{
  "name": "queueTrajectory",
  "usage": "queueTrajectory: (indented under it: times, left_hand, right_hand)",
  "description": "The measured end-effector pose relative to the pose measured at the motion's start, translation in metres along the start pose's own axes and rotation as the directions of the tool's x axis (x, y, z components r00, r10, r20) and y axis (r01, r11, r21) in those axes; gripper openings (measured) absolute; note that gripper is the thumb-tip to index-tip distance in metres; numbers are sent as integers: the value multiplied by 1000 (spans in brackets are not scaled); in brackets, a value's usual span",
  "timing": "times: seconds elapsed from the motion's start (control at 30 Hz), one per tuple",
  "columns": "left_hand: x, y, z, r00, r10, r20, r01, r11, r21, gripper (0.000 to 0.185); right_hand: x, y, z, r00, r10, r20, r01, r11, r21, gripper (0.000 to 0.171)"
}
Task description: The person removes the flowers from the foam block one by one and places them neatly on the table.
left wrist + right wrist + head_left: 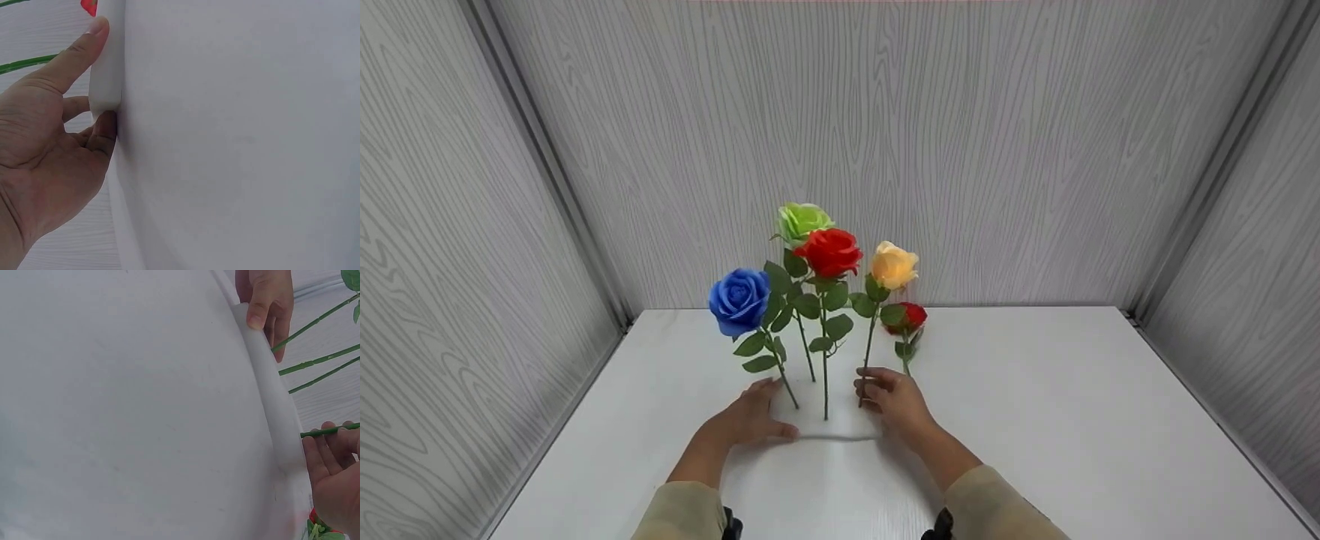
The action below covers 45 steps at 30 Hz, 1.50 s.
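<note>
Several artificial roses stand upright in a low white foam block [838, 429] on the white table [1072, 420]: blue [739, 300], green [802, 220], red [830, 252], peach [893, 265], and a small red one [910, 318] behind. My left hand [761, 412] grips the block's left end [109, 56], thumb on one side and fingers on the other. My right hand [874, 390] pinches the peach rose's stem [326, 431] just above the block's right end [275, 410]. The right wrist view shows three other stems [315, 360] rising from the block.
Grey wood-grain walls [885, 135] close in the table on the left, back and right. The table surface [236, 140] fills most of both wrist views.
</note>
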<state>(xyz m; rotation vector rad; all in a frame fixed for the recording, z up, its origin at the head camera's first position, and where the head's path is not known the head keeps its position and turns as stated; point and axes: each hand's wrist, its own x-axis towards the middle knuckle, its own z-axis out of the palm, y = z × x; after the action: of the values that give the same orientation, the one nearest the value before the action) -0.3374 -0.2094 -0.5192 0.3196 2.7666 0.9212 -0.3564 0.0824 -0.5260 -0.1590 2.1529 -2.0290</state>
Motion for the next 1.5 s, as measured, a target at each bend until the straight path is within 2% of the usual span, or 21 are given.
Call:
queueTrajectory:
  times: [0.37,0.67,1.1,1.5]
  left_hand:
    - [2,-3,2,1000,1,3,-1,1000,-4,111]
    - [-1,0,1,1000,-3,-1,3,1000,-3,110]
    - [5,-4,1,1000,4,10,-4,1000,2,112]
    - [3,-4,1,1000,-2,23,2,1000,22,111]
  right_hand:
    - [-1,-2,1,998,-14,-60,17,999,40,32]
    - [-1,0,1,997,-33,-68,36,998,48,31]
    - [-3,-2,0,995,-69,-73,72,997,36,28]
    - [-2,0,0,993,-57,-101,61,997,41,27]
